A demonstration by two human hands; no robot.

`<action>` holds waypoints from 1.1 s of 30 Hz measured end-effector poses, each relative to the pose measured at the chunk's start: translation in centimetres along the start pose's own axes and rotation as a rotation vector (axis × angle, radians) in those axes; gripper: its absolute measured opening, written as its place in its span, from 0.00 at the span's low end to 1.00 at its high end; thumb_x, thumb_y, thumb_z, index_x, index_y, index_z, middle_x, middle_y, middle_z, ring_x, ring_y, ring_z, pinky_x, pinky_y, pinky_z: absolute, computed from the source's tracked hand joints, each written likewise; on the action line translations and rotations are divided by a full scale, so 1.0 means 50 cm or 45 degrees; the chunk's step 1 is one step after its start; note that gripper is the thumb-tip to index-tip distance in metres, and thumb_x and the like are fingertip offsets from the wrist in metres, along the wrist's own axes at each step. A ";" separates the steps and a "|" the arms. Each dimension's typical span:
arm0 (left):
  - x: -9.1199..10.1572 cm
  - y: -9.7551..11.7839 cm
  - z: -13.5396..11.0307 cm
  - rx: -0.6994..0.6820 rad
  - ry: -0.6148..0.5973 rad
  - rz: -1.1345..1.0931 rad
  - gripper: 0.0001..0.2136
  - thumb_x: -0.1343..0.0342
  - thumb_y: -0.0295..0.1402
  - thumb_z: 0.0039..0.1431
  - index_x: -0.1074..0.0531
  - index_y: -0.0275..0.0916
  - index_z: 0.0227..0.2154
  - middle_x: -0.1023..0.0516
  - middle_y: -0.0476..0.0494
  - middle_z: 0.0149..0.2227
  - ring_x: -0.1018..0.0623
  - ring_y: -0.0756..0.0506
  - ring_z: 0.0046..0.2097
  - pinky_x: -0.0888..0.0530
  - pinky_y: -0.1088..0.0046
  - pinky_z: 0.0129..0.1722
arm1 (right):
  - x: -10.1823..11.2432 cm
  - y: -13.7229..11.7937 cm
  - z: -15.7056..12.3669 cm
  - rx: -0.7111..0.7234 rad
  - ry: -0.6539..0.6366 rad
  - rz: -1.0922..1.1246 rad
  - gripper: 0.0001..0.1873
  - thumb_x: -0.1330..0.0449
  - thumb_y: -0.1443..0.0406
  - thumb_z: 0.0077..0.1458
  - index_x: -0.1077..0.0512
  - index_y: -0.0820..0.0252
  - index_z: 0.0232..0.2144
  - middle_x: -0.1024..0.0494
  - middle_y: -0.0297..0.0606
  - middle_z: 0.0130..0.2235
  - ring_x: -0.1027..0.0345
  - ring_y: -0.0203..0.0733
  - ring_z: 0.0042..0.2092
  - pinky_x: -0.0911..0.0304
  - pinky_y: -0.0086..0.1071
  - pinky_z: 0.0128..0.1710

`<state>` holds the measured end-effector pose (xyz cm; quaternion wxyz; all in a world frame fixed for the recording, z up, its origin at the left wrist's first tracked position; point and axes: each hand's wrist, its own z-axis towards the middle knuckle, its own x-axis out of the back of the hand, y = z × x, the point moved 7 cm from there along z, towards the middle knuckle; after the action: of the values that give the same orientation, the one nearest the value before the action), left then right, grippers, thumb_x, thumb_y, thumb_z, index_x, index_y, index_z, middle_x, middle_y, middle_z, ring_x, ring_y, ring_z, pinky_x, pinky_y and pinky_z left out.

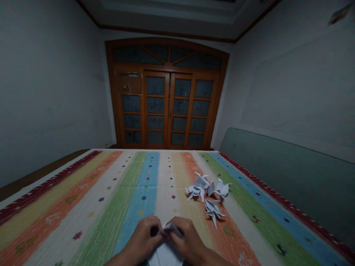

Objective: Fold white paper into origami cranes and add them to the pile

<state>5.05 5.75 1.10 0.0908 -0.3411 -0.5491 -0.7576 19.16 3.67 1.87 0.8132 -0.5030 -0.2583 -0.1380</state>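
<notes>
My left hand (144,236) and my right hand (186,238) meet at the bottom middle of the head view, fingers curled and pinching a small piece of white folded paper (169,229) between them. More white paper (165,255) shows under my wrists. A little ahead and to the right lie several finished white paper cranes (208,189) in a loose cluster on the striped cloth (111,199), with one crane (213,210) nearest my right hand.
The striped, multicoloured cloth covers a wide flat surface that runs to a wooden glazed double door (166,111). A green padded panel (291,173) borders the right side. Plain walls stand left and right.
</notes>
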 end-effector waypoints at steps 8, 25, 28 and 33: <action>-0.003 -0.017 -0.006 -0.035 -0.009 0.050 0.04 0.38 0.32 0.56 0.22 0.38 0.28 0.22 0.46 0.32 0.25 0.42 0.38 0.33 0.68 0.42 | 0.006 0.021 0.001 -0.020 0.050 -0.003 0.11 0.43 0.67 0.58 0.20 0.60 0.28 0.18 0.38 0.31 0.28 0.43 0.34 0.37 0.30 0.37; 0.009 0.007 -0.012 -0.105 0.031 0.027 0.05 0.38 0.28 0.58 0.19 0.38 0.28 0.18 0.45 0.31 0.21 0.42 0.39 0.30 0.68 0.41 | 0.015 0.037 0.002 -0.076 0.108 0.147 0.17 0.37 0.53 0.60 0.19 0.60 0.29 0.18 0.40 0.31 0.25 0.47 0.35 0.35 0.33 0.38; 0.006 0.008 -0.016 -0.138 0.027 0.077 0.04 0.38 0.26 0.57 0.21 0.39 0.28 0.20 0.47 0.31 0.22 0.43 0.38 0.30 0.69 0.41 | 0.017 0.036 0.003 -0.062 0.131 0.126 0.19 0.38 0.51 0.62 0.19 0.60 0.30 0.17 0.41 0.31 0.24 0.47 0.36 0.35 0.33 0.40; -0.004 0.007 -0.022 -0.197 -0.001 0.166 0.05 0.37 0.23 0.56 0.25 0.39 0.29 0.22 0.48 0.34 0.24 0.43 0.41 0.31 0.68 0.43 | 0.016 0.034 0.002 0.040 0.184 0.040 0.28 0.44 0.47 0.66 0.21 0.59 0.25 0.21 0.38 0.26 0.29 0.42 0.29 0.39 0.31 0.33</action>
<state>4.94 4.56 1.07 0.1130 -0.3822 -0.4655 -0.7902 20.63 4.56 1.07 0.8396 -0.4828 -0.1933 -0.1571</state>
